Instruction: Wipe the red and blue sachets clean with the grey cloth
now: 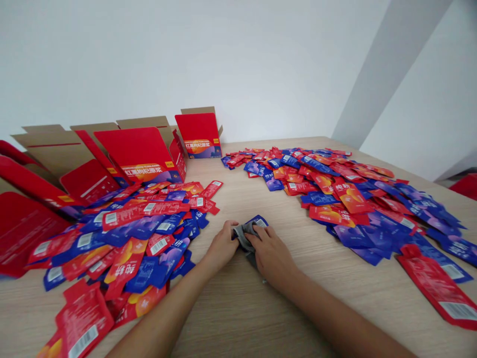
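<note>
Head view. Work position: centre of the frame. The left hand [222,246] is closed at the left edge of a grey cloth [243,232]; the right hand [271,253] grips the cloth from the other side, fingers bent over its top. A blue pouch [260,220] lies under the cloth, its far end and part of a white label exposed. Fingers and cloth cover the rest, so whether the left hand also pinches the pouch cannot be told.

Step in hand: wiping the pouch, as far as I can judge. The next move appears to call for one hand to steady the pouch while the other draws the cloth along it, with light pressure, since the pack looks soft.

Surface: a pale wood-grain table [242,189]. A left pile [149,209] of red and blue pouches spreads from mid-left to lower left; a right pile [346,194] runs from upper centre to the right edge. A red pouch [436,283] lies at the right pile's near end, lower right. Open red cartons [143,159] stand behind the left pile.

Room: a plain white wall [261,64] fills the upper frame, with a grey band [372,74] slanting at upper right.
</note>
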`<state>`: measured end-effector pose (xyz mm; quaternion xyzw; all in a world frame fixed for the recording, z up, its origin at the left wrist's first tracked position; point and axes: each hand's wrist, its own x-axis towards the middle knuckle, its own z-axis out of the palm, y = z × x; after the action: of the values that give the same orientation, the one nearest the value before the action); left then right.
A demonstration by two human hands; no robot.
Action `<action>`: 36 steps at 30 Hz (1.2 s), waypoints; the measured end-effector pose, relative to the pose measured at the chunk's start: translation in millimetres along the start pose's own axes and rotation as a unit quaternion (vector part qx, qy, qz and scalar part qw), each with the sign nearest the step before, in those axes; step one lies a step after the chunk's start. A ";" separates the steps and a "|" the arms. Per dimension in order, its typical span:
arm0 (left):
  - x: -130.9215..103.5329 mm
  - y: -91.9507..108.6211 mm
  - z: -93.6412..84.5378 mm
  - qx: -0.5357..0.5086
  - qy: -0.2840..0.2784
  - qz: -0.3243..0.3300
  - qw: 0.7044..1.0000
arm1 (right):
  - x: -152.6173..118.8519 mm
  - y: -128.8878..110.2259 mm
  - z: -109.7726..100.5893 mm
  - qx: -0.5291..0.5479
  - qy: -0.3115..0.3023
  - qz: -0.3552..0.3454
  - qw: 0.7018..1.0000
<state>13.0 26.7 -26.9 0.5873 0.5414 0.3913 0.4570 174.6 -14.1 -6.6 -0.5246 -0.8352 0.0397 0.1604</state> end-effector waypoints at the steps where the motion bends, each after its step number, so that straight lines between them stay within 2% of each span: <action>1: 0.7 -0.7 -0.7 -0.009 -0.013 -0.014 1.000 | 2.3 7.9 -1.7 -0.003 0.002 0.014 1.000; 5: 1.6 -1.6 -4.0 -0.093 -0.089 -0.096 0.987 | 8.5 47.0 -10.2 -0.019 0.023 0.120 0.992; 7: 1.2 -1.1 -4.9 -0.123 -0.108 -0.109 0.980 | 6.8 54.0 -14.5 0.003 0.054 0.133 0.990; 9: 0.7 0.3 -4.8 -0.123 -0.113 -0.115 0.979 | 2.1 44.2 -17.5 0.030 0.095 0.103 0.990; 11: 0.8 2.8 -4.3 -0.110 -0.122 -0.100 0.981 | -3.8 22.2 -17.1 0.042 0.107 0.043 0.992; 14: 2.4 6.2 -4.4 -0.095 -0.149 -0.038 0.984 | -8.8 -6.3 -10.1 0.028 0.052 -0.043 0.997; 16: 3.5 6.5 -5.5 -0.083 -0.161 -0.025 0.983 | -7.2 -6.8 -4.5 0.009 0.025 -0.046 0.999; 22: -1.6 5.3 -11.2 -0.038 -0.151 -0.130 0.979 | 4.2 50.3 -5.9 -0.022 0.022 0.096 0.995; 24: -4.4 7.9 -11.7 -0.028 -0.147 -0.152 0.977 | 4.0 57.7 -9.7 0.003 0.047 0.116 0.992; 26: -5.6 11.1 -11.1 -0.025 -0.146 -0.172 0.974 | 1.5 51.4 -12.8 0.033 0.084 0.107 0.990; 28: -5.0 13.4 -10.6 -0.023 -0.154 -0.176 0.972 | -2.4 34.1 -14.1 0.048 0.103 0.068 0.991; 31: -3.1 14.2 -11.2 -0.002 -0.187 -0.137 0.973 | -7.8 3.3 -12.4 0.050 0.067 -0.012 0.996; 33: -2.0 14.0 -12.5 0.005 -0.210 -0.107 0.972 | -8.0 -8.3 -9.8 0.040 0.034 -0.037 0.998; 36: -1.1 14.5 -14.6 -0.020 -0.226 -0.100 0.969 | -1.7 0.3 -6.8 0.003 0.014 -0.011 1.000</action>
<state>2.9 27.3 -8.9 0.5945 0.4719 0.2113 0.6159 177.6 -16.1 -0.7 -0.5153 -0.8383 0.0332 0.1746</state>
